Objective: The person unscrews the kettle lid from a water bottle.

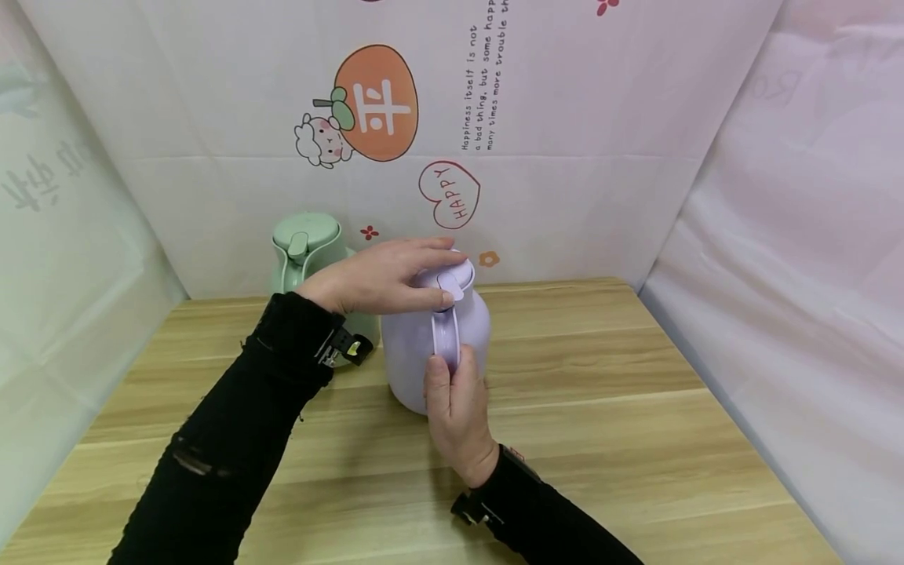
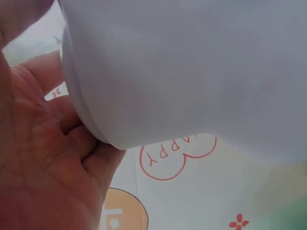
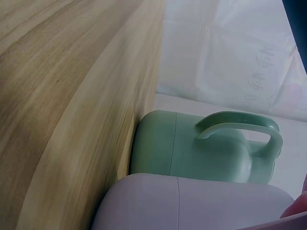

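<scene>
A lilac thermos jug (image 1: 410,353) stands upright on the wooden table, its handle turned toward me. My right hand (image 1: 459,416) grips that handle (image 1: 446,337) from the near side, thumb on the left. Over the top reaches my left hand (image 1: 395,275), holding the round lid (image 1: 459,273) with the thumb beside the lever and the fingers on the far side. In the left wrist view the fingers (image 2: 103,163) curve at the lid's edge, and the lilac body (image 2: 192,72) fills much of the picture. Only a fingertip (image 3: 297,206) of my right hand shows in the right wrist view.
Just left of the lilac jug and behind my left wrist stands a similar green thermos jug (image 1: 308,235), partly hidden. Its handle (image 3: 240,125) shows in the right wrist view. Printed white cloth (image 1: 565,196) hangs behind the table (image 1: 600,408) and along both sides.
</scene>
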`<state>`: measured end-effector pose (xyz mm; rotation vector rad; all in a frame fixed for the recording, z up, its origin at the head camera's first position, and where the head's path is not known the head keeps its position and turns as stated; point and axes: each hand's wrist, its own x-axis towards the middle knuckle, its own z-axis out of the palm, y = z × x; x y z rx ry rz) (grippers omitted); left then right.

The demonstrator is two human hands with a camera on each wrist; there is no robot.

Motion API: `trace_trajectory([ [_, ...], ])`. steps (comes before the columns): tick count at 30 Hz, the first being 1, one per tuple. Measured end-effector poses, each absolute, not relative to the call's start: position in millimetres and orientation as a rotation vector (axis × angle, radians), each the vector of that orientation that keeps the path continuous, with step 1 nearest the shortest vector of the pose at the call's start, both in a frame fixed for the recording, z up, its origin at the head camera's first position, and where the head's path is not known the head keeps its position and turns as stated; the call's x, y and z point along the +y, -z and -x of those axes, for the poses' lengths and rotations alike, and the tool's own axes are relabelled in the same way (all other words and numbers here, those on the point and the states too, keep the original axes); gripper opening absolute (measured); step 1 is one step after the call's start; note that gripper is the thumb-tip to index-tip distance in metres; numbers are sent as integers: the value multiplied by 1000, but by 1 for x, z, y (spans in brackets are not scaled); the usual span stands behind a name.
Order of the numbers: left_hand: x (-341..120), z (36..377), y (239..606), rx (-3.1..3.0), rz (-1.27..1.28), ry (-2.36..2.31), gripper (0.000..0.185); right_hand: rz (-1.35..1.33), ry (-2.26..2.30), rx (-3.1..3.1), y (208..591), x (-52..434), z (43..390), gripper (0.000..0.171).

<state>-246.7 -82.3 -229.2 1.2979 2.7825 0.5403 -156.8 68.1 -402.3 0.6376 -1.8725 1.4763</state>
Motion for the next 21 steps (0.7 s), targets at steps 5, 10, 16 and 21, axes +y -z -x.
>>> trace_trajectory([
  [5,-81,247,226,2771,-1276,-537,66,-634,-1491,-1882,402,68,156,9],
  [10,-81,246,223,2779,-1243,-529,66,-629,-1496,-1887,402,67,156,9],
  [16,-81,246,224,2805,-1238,-500,65,-624,-1490,-1886,402,67,155,9],
  [21,-78,243,225,2842,-1226,-479,65,-614,-1487,-1888,402,67,155,12],
])
